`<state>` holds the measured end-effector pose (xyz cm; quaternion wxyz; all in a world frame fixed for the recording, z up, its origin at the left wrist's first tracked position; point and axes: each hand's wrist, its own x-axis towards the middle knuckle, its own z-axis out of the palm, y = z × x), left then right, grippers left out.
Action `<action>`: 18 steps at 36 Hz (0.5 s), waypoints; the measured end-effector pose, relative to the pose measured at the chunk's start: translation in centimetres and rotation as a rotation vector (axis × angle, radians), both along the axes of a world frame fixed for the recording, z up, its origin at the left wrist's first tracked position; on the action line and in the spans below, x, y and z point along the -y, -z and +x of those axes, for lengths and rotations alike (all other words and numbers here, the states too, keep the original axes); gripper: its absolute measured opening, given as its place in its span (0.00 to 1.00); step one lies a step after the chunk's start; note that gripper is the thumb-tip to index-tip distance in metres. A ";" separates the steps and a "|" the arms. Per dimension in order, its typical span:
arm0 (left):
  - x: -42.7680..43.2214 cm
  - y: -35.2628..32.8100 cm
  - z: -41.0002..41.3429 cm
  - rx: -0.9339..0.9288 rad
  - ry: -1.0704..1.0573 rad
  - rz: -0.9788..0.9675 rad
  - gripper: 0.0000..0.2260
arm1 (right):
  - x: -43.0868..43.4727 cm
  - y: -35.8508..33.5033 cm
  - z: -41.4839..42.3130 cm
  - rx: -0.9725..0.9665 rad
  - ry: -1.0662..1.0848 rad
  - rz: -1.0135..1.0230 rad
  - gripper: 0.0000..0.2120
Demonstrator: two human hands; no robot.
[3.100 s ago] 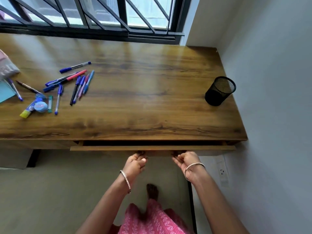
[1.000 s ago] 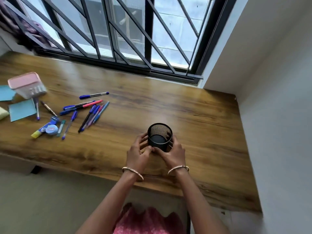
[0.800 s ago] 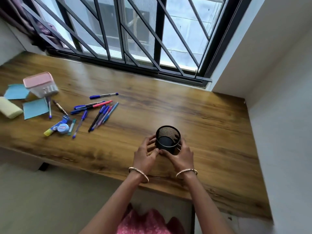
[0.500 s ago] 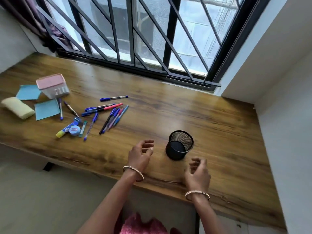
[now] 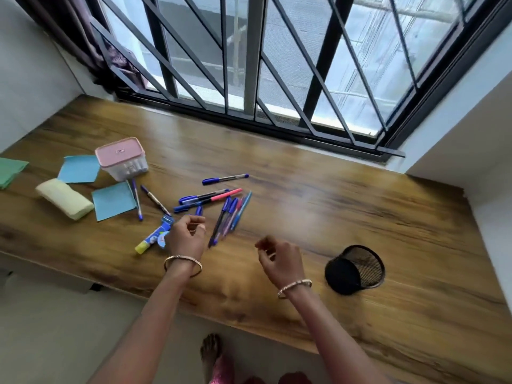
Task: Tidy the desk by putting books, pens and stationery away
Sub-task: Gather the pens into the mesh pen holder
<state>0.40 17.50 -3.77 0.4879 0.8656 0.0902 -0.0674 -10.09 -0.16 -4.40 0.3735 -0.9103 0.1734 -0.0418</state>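
Note:
Several blue, pink and black pens (image 5: 221,206) lie scattered on the wooden desk (image 5: 318,206). A black mesh pen cup (image 5: 354,270) stands upright near the front edge at the right. My left hand (image 5: 187,236) hovers with loosely curled fingers over the near end of the pens, beside a glue stick (image 5: 151,239), and holds nothing that I can see. My right hand (image 5: 279,261) hangs above the bare wood between the pens and the cup, fingers loosely curled and empty.
A pink-lidded clear box (image 5: 122,159), blue paper notes (image 5: 113,200), a pale yellow pouch (image 5: 65,199) and a green sheet (image 5: 11,170) lie at the left. A barred window (image 5: 263,65) runs along the back. A white wall (image 5: 471,134) bounds the right.
Both hands have let go of the mesh cup and moved left toward the pens. The cup stays where it was set, now to the right of my right hand.

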 end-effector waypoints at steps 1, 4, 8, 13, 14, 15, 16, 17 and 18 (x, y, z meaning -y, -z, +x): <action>-0.4 -0.2 0.6 0.005 -0.006 0.047 0.06 | -0.4 0.1 1.4 0.010 -0.010 -0.012 0.07; -1.4 -0.6 2.0 -0.015 0.029 0.214 0.06 | -1.7 0.2 5.4 0.041 -0.024 -0.042 0.08; -2.0 -0.5 3.3 -0.027 0.127 0.426 0.06 | -2.9 -0.1 9.8 0.077 -0.081 -0.145 0.08; -1.7 -0.3 4.9 -0.077 0.209 0.597 0.13 | -4.0 -0.7 14.0 0.068 -0.145 -0.283 0.15; -1.6 -0.2 5.2 -0.085 0.223 0.627 0.14 | -4.2 -0.7 14.7 0.051 -0.166 -0.321 0.15; -1.5 -0.1 5.5 -0.095 0.233 0.649 0.16 | -4.4 -0.5 15.3 0.036 -0.187 -0.362 0.16; -1.5 0.0 5.9 -0.098 0.240 0.664 0.16 | -4.6 -0.3 15.8 0.026 -0.201 -0.401 0.17; -1.4 -0.1 6.1 -0.102 0.245 0.677 0.17 | -4.8 -0.1 16.3 0.023 -0.210 -0.431 0.17; -1.3 -0.1 6.3 -0.104 0.253 0.694 0.16 | -5.0 0.2 16.7 0.016 -0.218 -0.452 0.17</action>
